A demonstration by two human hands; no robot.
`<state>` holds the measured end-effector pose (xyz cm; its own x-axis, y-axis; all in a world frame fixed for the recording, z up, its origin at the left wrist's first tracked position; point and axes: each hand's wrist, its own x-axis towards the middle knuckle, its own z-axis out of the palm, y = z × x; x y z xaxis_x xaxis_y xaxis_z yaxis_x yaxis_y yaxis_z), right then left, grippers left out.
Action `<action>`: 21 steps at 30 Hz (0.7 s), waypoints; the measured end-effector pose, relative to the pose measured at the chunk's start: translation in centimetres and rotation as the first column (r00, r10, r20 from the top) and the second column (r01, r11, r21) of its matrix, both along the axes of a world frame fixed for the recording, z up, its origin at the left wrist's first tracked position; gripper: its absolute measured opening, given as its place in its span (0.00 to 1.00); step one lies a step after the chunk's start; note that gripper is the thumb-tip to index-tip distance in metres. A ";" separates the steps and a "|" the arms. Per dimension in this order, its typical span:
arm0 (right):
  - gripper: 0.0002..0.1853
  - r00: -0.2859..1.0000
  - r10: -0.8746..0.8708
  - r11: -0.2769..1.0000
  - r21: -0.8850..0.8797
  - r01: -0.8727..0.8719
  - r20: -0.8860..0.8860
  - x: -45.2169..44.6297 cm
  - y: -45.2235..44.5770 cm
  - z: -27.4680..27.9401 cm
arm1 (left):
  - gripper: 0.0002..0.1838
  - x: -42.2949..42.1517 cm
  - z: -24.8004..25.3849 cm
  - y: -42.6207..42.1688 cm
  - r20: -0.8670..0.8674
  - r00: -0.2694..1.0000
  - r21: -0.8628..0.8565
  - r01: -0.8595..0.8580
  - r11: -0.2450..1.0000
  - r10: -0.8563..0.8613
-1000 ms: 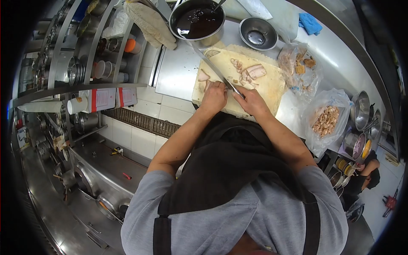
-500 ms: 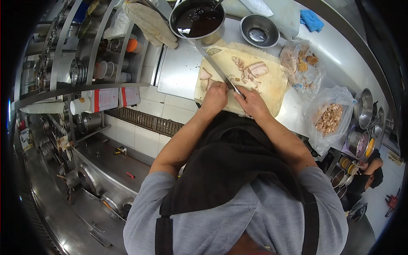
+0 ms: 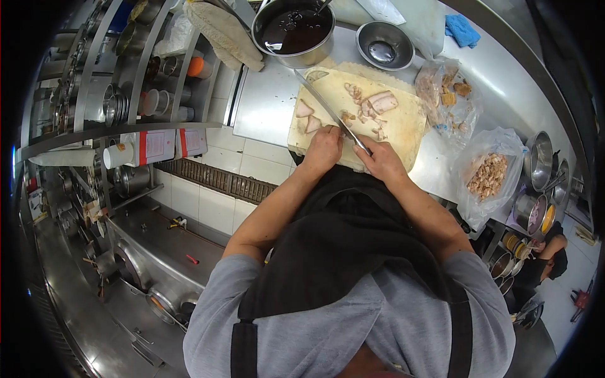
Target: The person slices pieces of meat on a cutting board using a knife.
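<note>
My right hand (image 3: 382, 157) is wrapped round the handle of a long knife (image 3: 322, 103), whose blade points up and left across a pale cutting board (image 3: 403, 135). Just left of the blade, my left hand (image 3: 325, 147) rests on the board with its fingers bent together; whatever lies under them is hidden. Two pieces of meat (image 3: 313, 123) lie beyond my left hand at the board's left side. Right of the knife are a larger slab of meat (image 3: 382, 102) and several small cut scraps (image 3: 366, 111).
A pot of dark liquid (image 3: 295, 31) and a metal bowl (image 3: 384, 45) stand behind the board. To the right are a bag of brown chunks (image 3: 449, 94), a bag of chopped meat (image 3: 486, 176) and metal bowls (image 3: 537, 160). A co-worker (image 3: 549, 255) is at the far right.
My left hand has shifted slightly right, and more of the meat at the board's left shows. My right hand and the knife have moved a little right and toward me.
</note>
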<state>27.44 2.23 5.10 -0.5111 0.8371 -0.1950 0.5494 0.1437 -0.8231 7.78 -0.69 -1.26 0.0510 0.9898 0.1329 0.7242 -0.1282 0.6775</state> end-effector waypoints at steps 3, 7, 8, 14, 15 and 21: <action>0.17 1.000 0.005 0.999 0.035 -0.005 -0.004 0.2 -0.3 0.6 | 0.06 -0.2 0.9 -0.3 0.012 1.000 0.029 -0.011 1.000 0.010; 0.17 0.999 -0.016 0.999 0.051 0.018 -0.041 0.1 -0.5 2.1 | 0.06 -0.6 1.4 -0.5 -0.037 0.999 -0.042 -0.006 0.999 0.005; 0.17 0.999 -0.010 1.000 0.017 0.010 -0.032 -0.1 -0.4 2.3 | 0.07 -0.7 1.3 -0.5 -0.046 0.999 -0.047 0.022 0.999 -0.024; 0.18 0.999 0.021 0.998 0.062 -0.018 -0.046 -0.7 0.1 0.3 | 0.06 -0.5 0.9 -0.2 -0.096 0.995 -0.025 0.021 0.999 -0.024; 0.17 1.000 0.002 1.000 -0.017 -0.002 -0.013 -0.8 0.2 1.1 | 0.06 -0.5 0.9 -0.3 -0.096 0.995 -0.027 0.020 0.999 -0.022; 0.17 0.998 -0.018 1.000 0.020 0.019 -0.067 -0.5 -0.5 1.4 | 0.06 -0.3 0.7 -0.1 -0.101 0.995 -0.043 -0.003 0.999 -0.002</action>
